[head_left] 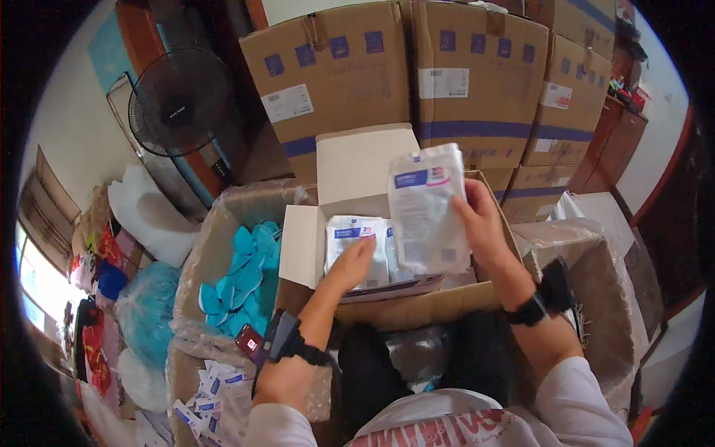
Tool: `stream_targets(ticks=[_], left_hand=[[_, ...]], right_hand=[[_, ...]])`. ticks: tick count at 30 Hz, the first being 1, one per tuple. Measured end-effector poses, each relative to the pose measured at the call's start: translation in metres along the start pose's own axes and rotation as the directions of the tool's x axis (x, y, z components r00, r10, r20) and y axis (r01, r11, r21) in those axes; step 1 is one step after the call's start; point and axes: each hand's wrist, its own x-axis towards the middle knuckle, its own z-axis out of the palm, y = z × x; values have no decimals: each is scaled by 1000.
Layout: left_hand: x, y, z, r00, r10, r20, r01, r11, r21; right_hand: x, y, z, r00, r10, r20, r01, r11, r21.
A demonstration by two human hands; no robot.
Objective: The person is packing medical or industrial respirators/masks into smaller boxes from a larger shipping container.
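In my right hand (485,225), fingers and thumb close on the right edge of a flat white pouch (428,216) with blue and pink printing. It is held upright above the right side of an open white carton (301,246). More white pouches (348,228) stand in rows inside that carton. My left hand (352,262) lies against the front of the left row, its fingers drawn together. Whether it pinches anything is hidden. The carton's tall flap (365,160) is folded up at the back.
Beneath the carton is a large cardboard box (402,309). Turquoise folded pieces (238,279) fill a plastic-lined box on the left, with small white packets (212,402) nearer me. Stacked brown boxes (335,82) stand behind. A black fan (179,104) is far left; another lined box (596,298) is right.
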Motion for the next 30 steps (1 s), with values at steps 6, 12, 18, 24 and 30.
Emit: stream_targets(ticks=[6, 12, 18, 24, 30], left_hand=[[-32, 85, 37, 982, 142, -128, -191, 749, -634], [-37, 77, 35, 954, 157, -254, -287, 714, -639], [-51, 60, -3, 943, -27, -331, -256, 575, -777], [-42, 33, -14, 953, -146, -265, -174, 451, -875], [-49, 49, -4, 1000, 7, -7, -7, -8, -1000]], right_hand=[[-64, -14, -14, 952, 306, 21, -291, 880, 376], [-78, -1, -23, 885, 454, 104, -465, 875, 138], [-85, -91, -21, 993, -75, 96, 54, 977, 206], [-119, -189, -18, 582, -743, 332, 481, 643, 596], [-122, -190, -33, 407, -855, 321, 551, 510, 661]])
